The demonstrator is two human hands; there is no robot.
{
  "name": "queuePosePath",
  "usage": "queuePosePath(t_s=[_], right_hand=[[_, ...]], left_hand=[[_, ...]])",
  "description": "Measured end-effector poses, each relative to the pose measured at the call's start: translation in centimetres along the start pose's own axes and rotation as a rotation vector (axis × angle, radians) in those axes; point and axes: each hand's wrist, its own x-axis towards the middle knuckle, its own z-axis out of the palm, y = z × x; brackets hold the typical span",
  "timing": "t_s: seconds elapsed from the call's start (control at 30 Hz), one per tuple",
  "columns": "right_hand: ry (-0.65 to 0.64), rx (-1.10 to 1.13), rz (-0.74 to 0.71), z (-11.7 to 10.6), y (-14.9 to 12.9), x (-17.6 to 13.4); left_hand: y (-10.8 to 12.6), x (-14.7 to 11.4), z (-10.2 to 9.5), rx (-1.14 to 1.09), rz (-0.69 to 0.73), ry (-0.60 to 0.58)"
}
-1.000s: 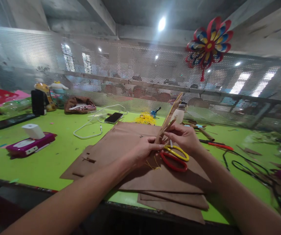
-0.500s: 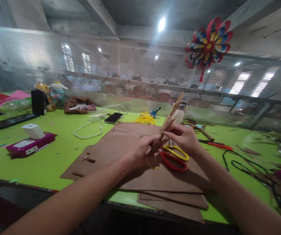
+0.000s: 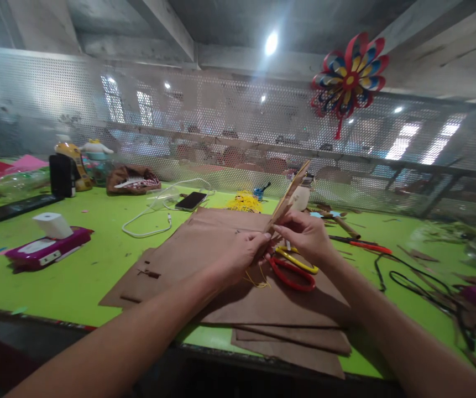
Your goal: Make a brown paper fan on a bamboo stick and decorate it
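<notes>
Holding a long brown paper piece [image 3: 288, 198] by its low end, the left hand [image 3: 244, 251] was closed on it, with the thumb on top. The piece stood up on a slant over the pile of brown sheets [image 3: 221, 243], with its tip pointing up and away. The right hand [image 3: 310, 235] was just beside it, thumb and finger bent in at the piece's edge. I could not tell if they pinched a bit of it (the spot was small and blurry).

The left hand had changed its hold. One second ago its thumb lay lower down, near the scissors [image 3: 292, 275], but now it sat higher, on the side of the piece. The piece itself had hardly moved. I think this made the hold snug, so the right fingers could work on the edge without the piece wobbling.

The red and yellow handles of the scissors were below the two hands, over the sheets. I could not see if any finger held them. Thin yellow strings [image 3: 258, 283] lay near the left hand, and a heap of yellow shreds [image 3: 244, 202] sat farther back on the green bench [image 3: 109, 213].
</notes>
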Motion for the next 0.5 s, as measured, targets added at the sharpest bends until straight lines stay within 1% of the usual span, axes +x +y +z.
queuePosePath(t_s=[0.17,0.27,0.37,0.5], right_hand=[[-0.001,0.051,0.053,0.23,0.3,-0.06],[-0.015,0.052,0.088,0.21,0.63,-0.1],[-0.029,0.037,0.122,0.19,0.73,-0.14],[-0.019,0.004,0.12,0.27,0.56,-0.17]], left_hand=[[-0.26,0.21,-0.22,0.015,0.022,-0.029],[-0.32,0.31,-0.21,0.007,0.021,-0.027],[-0.3,0.26,-0.15,-0.009,0.004,-0.012],[-0.31,0.14,-0.17,-0.026,-0.039,0.028]])
